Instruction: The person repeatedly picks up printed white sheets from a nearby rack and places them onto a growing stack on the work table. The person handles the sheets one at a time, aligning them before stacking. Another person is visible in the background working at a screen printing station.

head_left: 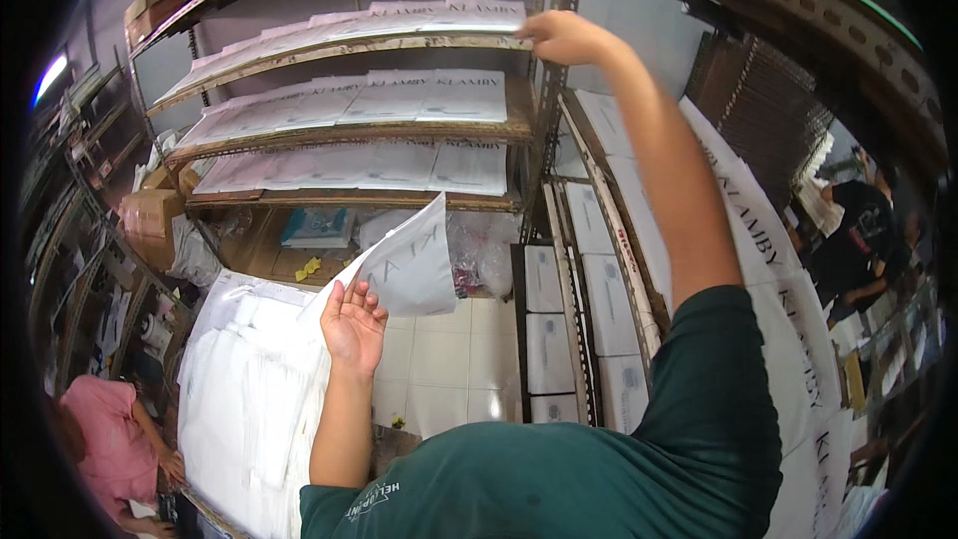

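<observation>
My right hand (pixel 571 38) reaches up to the right end of the top shelf, its fingers pinched at the edge of a white printed sheet (pixel 489 10) in the row lying there. Lower down, my left hand (pixel 354 329) is turned palm up with its fingers loosely curled and apart. Nothing shows in its palm. Just behind these fingers a white printed sheet (pixel 414 265) stands tilted, one corner raised; how it is supported is hidden. A large pile of white sheets (pixel 244 379) lies beside my left forearm.
Two lower shelves (pixel 399 130) carry overlapping rows of printed sheets. More printed sheets line a rack (pixel 743 210) at my right. Below stand low racks of sheets (pixel 547 324) on the tiled floor (pixel 439 359). Cardboard boxes (pixel 150 225) and a person in pink (pixel 105 439) are at left; another person (pixel 856 230) is far right.
</observation>
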{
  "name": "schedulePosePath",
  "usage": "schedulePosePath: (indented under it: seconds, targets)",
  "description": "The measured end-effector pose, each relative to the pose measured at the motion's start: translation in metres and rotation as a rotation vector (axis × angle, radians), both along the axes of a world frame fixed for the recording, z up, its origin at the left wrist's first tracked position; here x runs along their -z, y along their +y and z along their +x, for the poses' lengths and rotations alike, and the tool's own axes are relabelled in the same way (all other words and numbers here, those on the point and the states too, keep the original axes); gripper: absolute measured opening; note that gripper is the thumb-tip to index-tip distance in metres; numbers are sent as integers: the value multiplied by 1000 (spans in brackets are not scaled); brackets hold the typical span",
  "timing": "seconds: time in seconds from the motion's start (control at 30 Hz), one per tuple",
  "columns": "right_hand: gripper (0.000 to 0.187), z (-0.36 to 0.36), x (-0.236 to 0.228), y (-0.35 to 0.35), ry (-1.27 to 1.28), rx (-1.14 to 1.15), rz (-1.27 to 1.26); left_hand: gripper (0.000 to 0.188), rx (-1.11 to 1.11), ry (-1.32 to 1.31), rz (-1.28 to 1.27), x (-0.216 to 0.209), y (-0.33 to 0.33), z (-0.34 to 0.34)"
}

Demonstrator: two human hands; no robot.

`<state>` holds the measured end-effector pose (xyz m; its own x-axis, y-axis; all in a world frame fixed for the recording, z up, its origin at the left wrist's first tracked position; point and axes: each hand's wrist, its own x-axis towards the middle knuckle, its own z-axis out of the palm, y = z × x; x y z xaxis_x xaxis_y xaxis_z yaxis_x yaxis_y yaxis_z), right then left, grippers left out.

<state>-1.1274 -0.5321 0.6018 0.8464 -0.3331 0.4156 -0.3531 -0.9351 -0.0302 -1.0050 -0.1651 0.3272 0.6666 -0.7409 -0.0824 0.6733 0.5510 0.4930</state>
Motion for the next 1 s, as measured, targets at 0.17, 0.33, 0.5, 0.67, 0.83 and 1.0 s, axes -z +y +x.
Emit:
schedulePosePath:
  seconds: [0.17,0.33,0.5,0.67,0.83,1.0]
  targets:
    - [38,66,1,122,-34,-398,189,31,68,32,-50,3,6,9]
    - [49,62,77,194,203,-554,241,33,145,35,-20,15,18,15]
    - [59,15,193,251,226,-266,740,32,207,127,-2,38,27,4]
    - [51,-13,269,286,-179,-92,958,31,393,141,49,63,36,-24]
    - [41,-18,319,317,-318,29,978,32,558,135,117,82,54,-41]
    - [26,-11,346,294,-542,29,775,44,666,-75,125,88,77,-58]
